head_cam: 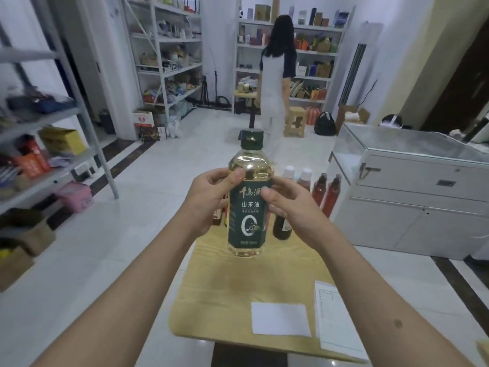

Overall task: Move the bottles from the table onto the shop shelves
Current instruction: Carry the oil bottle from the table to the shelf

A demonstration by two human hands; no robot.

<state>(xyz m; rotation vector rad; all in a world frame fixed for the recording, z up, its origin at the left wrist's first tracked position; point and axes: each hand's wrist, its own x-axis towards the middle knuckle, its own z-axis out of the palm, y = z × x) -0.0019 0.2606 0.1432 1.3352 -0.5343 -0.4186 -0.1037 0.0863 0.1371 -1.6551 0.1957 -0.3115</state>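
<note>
person [276, 75] at back, facing away | white paper [281, 319] + printed sheet [336, 313] nr front | glass cabinet [412, 181] rt | wooden stool [295, 121], maybe

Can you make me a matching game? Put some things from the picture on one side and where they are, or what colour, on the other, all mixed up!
Things:
1. oil bottle
2. white paper sheet
3. two red bottles
4. yellow box

Places:
A. on a shelf at the left
B. lying flat on the near part of the table
C. held up by the left hand and right hand
D. standing at the far right of the table

Pairs: 1-C, 2-B, 3-D, 4-A
</note>
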